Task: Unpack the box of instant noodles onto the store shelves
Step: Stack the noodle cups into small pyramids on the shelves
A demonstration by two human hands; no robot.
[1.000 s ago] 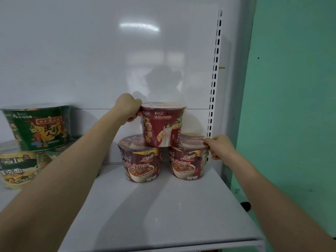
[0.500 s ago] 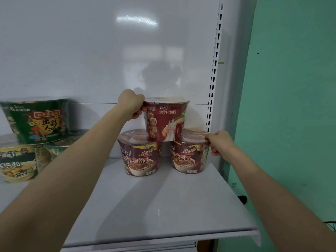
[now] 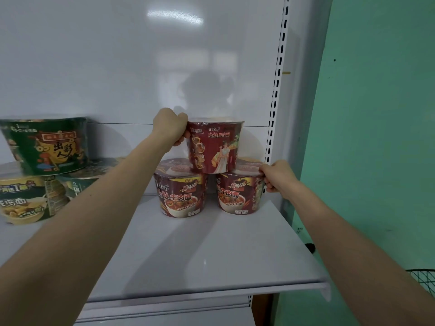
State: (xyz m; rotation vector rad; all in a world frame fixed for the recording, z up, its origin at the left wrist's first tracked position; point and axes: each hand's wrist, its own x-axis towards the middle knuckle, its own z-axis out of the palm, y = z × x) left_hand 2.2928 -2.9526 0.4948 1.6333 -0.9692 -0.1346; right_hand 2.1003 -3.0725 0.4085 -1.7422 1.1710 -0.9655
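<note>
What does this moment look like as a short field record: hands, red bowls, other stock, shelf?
left hand: gripping the rim side of the top red bowl
right hand: gripping the rim of the lower right red bowl
lower left red bowl: upright, untouched
stack: top bowl bridges the two lower bowls
other stock: green bowl stacked on other bowls, including a yellow bowl, at far left
shelf: white, front area bare

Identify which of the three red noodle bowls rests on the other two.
The red bowl with the robed figure, gripped by the left hand; it straddles both lower lids.
</note>
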